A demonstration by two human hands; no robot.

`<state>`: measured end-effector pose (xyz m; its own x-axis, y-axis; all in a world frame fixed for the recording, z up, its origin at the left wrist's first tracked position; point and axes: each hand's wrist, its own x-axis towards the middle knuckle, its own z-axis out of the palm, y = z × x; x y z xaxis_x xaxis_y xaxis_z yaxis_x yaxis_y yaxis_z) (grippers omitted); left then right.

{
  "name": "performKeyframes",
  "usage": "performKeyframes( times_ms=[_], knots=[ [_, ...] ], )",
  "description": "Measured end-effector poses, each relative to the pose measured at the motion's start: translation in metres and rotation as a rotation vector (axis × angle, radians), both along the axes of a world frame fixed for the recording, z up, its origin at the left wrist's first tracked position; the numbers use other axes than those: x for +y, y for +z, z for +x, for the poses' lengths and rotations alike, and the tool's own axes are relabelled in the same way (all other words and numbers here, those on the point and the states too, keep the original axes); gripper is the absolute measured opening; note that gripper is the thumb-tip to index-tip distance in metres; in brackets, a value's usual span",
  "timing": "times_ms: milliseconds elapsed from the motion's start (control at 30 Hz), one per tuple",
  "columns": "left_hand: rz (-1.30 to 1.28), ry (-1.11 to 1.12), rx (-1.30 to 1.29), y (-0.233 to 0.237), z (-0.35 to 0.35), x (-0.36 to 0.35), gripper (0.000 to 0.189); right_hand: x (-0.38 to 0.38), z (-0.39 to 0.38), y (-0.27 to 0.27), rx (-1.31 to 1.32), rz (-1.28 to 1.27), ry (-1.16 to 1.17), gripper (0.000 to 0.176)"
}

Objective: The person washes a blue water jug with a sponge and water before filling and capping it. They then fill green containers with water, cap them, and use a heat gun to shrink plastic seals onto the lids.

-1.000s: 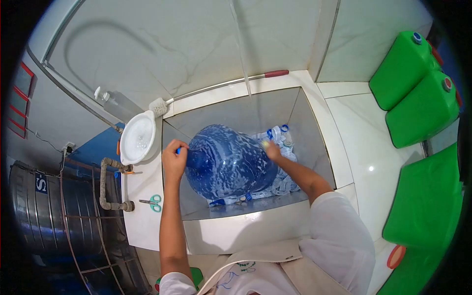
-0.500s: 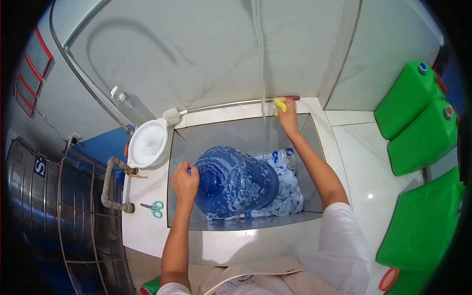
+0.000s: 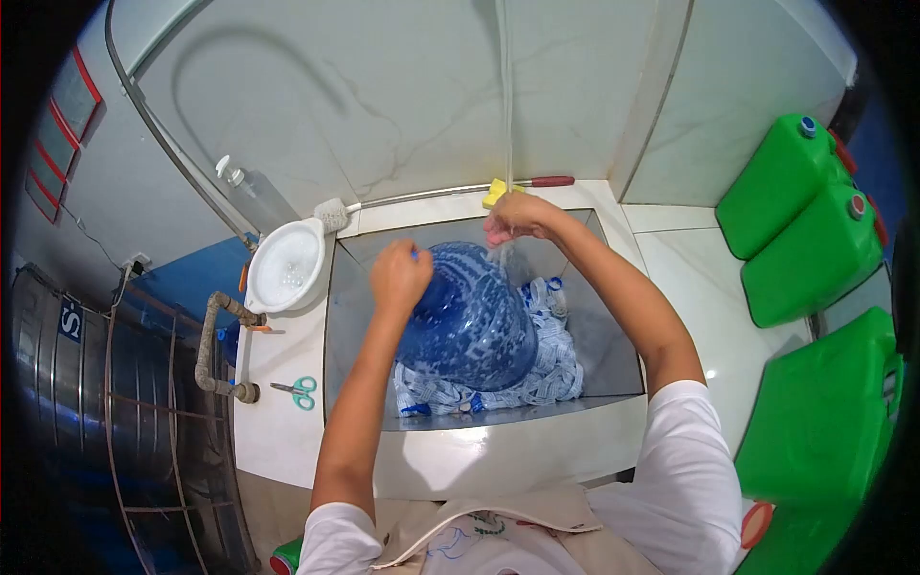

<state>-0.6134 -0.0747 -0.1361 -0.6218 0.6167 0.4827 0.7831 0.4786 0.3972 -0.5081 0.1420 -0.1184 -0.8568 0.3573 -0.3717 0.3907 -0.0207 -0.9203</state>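
Observation:
A big blue water jug [image 3: 470, 326], streaked with white suds, lies tilted in the grey sink [image 3: 613, 355]. My left hand [image 3: 401, 278] is closed at its neck end, around a blue part that looks like a handle and mostly hides under the fingers. My right hand [image 3: 517, 218] is bent at the wrist under a thin stream of water [image 3: 507, 115], just above the jug's far side, its fingers loose and holding nothing visible. Behind it, a yellow sponge [image 3: 494, 192] rests on the back ledge. White-and-blue patterned strips [image 3: 551, 359] lie beneath the jug.
On the left ledge are a white bowl of suds [image 3: 287, 266], a pump bottle [image 3: 254, 192], green-handled scissors [image 3: 303, 392] and a pipe [image 3: 211, 345]. A long-handled brush [image 3: 431, 195] lies along the back. Green jerrycans [image 3: 815, 249] stand at right.
The yellow sponge has left my right hand and sits on the back ledge. That hand has moved left under the water. My left hand and the jug's neck end have shifted up and right.

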Motion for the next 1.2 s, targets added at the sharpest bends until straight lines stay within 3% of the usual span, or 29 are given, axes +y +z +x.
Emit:
performKeyframes(
  times_ms=[167, 233, 300, 467, 533, 567, 633, 700, 767, 800, 867, 967, 1000, 1100, 1133, 1200],
  knots=[
    [0.004, -0.093, -0.061, 0.015, 0.011, 0.066, 0.023, -0.008, 0.011, 0.059, 0.028, -0.181, -0.091, 0.014],
    [0.014, -0.176, -0.048, 0.019, 0.015, 0.083, 0.024, -0.011, 0.01, 0.072, 0.048, -0.081, -0.063, 0.015],
    [-0.045, -0.418, -0.019, 0.023, 0.021, 0.094, 0.023, -0.012, 0.014, 0.086, 0.028, -0.034, -0.078, 0.015],
    [0.087, -0.348, -0.047, 0.018, 0.045, 0.102, 0.028, -0.016, 0.017, 0.105, 0.048, 0.15, -0.081, 0.015],
    [0.199, -0.109, -0.265, 0.003, 0.052, 0.106, 0.027, -0.017, 0.015, 0.106, 0.061, 0.166, -0.095, 0.015],
    [0.196, -0.112, -0.266, -0.001, 0.046, 0.11, 0.027, -0.017, 0.015, 0.107, 0.073, 0.18, -0.109, 0.015],
    [0.264, -0.464, -0.525, 0.003, 0.037, 0.109, 0.031, -0.013, 0.01, 0.102, 0.079, 0.173, -0.12, 0.015],
    [0.307, -0.53, -0.594, 0.002, 0.037, 0.101, 0.031, -0.012, 0.006, 0.102, 0.096, 0.169, -0.122, 0.015],
    [0.279, -0.636, -1.102, 0.006, 0.032, 0.098, 0.029, -0.012, 0.007, 0.105, 0.097, 0.109, -0.131, 0.013],
    [0.283, -0.631, -1.098, 0.005, 0.03, 0.099, 0.029, -0.01, 0.007, 0.106, 0.1, 0.11, -0.124, 0.013],
    [0.22, -0.294, -1.162, 0.001, 0.026, 0.1, 0.026, -0.008, 0.006, 0.107, 0.021, 0.016, -0.149, 0.012],
    [0.372, -0.224, -1.29, 0.002, 0.035, 0.093, 0.024, -0.008, 0.008, 0.11, 0.008, 0.072, -0.096, 0.012],
    [0.448, -0.428, -1.296, -0.001, 0.034, 0.088, 0.022, -0.011, 0.008, 0.112, 0.009, 0.071, -0.093, 0.012],
    [0.359, -0.604, -1.455, 0.002, 0.02, 0.081, 0.022, -0.013, 0.007, 0.115, -0.038, 0.145, -0.118, 0.013],
    [0.359, -0.605, -1.456, 0.005, 0.021, 0.082, 0.022, -0.012, 0.005, 0.112, -0.042, 0.174, -0.103, 0.013],
    [0.331, -0.402, -1.351, 0.007, 0.018, 0.086, 0.023, -0.007, 0.002, 0.109, -0.045, 0.206, -0.089, 0.013]
  ],
)
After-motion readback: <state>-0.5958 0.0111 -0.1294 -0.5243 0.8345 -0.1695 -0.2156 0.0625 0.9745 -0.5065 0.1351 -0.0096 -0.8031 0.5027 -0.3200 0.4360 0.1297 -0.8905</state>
